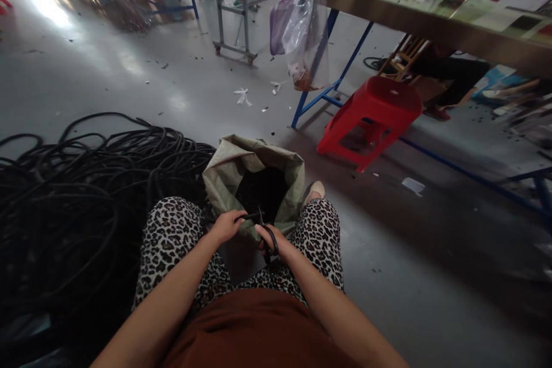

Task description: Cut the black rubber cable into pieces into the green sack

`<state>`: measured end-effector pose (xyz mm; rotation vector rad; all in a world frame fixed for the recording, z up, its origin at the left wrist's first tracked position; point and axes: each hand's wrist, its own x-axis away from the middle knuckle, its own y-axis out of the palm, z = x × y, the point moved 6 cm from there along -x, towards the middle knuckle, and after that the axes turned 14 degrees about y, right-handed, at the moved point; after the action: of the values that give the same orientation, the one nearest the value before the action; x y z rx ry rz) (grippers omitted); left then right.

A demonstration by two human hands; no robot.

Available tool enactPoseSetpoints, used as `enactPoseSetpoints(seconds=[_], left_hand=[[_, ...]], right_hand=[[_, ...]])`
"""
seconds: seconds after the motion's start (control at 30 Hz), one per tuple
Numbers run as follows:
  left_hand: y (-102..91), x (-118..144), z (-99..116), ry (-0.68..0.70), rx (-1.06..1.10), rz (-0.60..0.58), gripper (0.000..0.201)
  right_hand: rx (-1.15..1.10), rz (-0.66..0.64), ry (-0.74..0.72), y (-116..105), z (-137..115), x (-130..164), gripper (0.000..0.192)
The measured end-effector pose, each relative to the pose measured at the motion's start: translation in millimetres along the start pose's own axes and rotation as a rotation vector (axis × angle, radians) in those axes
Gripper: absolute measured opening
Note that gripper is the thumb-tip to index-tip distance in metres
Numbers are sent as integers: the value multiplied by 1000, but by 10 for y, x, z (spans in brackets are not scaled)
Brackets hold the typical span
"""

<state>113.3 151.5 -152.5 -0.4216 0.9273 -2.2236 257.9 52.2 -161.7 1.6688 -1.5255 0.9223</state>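
Between my knees stands an open woven sack [224,169] with its rim folded outward and dark contents inside. My left hand [227,226] is closed around a black cord [249,216], whose end sticks out to the right over the sack's near rim. A pair of black-handled scissors [272,238] is gripped in my right hand [276,240]. Their blades point up and away, close to the cord's end; whether they touch it I cannot tell. A big tangled heap of black cord [107,155] lies on the floor at my left, against the sack.
A red plastic stool [375,109] stands ahead to the right, beside a blue-legged table [409,14]. Plastic bags [304,29] hang from the table's corner. A wheeled metal rack [235,23] is farther back. Scraps [242,96] litter the grey floor. Another person sits behind the table.
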Motion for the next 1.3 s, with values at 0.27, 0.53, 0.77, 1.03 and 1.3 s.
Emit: enactPoseSetpoints(seconds=[0.27, 0.53, 0.77, 1.03, 1.3], left_hand=[[34, -1, -24, 6, 7, -17, 34], [64, -5, -41, -20, -3, -11, 33], [106, 0, -107, -38, -18, -16, 34], [52, -2, -67, -26, -28, 17, 34], [-37, -18, -16, -59, -44, 83, 33]], right_hand=[[35, 61, -13, -19, -28, -18, 30], [27, 168, 4, -36, -14, -27, 24], [118, 186, -2, -37, -9, -29, 20], [52, 186, 48, -82, -9, 14, 25], [33, 31, -19, 2, 49, -47, 40]])
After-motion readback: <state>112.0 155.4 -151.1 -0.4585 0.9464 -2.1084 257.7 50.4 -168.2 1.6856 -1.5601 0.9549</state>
